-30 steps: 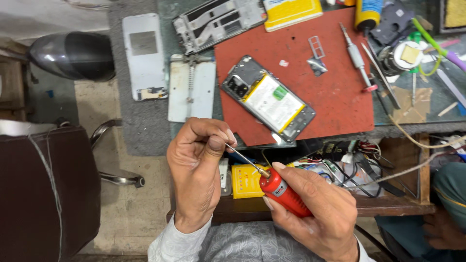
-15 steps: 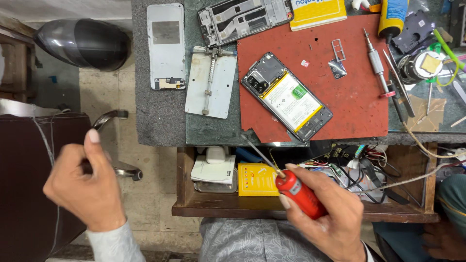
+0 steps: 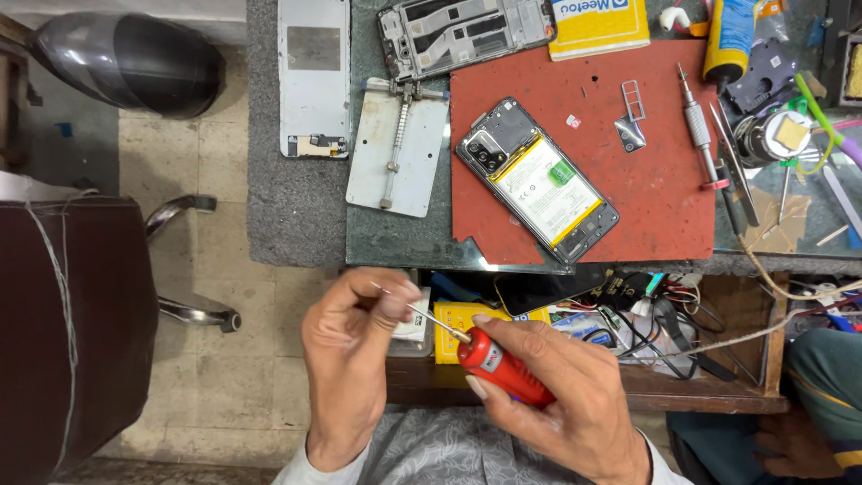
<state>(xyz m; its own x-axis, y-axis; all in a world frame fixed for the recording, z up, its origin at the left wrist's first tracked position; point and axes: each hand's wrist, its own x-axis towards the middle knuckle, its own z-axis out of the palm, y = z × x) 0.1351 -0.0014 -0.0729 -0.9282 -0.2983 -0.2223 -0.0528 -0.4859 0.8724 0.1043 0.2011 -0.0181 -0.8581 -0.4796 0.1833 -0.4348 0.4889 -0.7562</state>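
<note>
The right hand (image 3: pixel 561 409) grips a red-handled screwdriver (image 3: pixel 503 368), while the left hand (image 3: pixel 355 346) has its fingers (image 3: pixel 395 301) pinching the thin shaft. Just beyond the fingers, an opened phone (image 3: pixel 537 180) lies on the worktop (image 3: pixel 296 216). A slip could jab a fingertip, or bend the shaft.

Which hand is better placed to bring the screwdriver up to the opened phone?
Probably the right hand: it grips the red-handled screwdriver, below the opened phone. The left hand only pinches the shaft tip.
</note>
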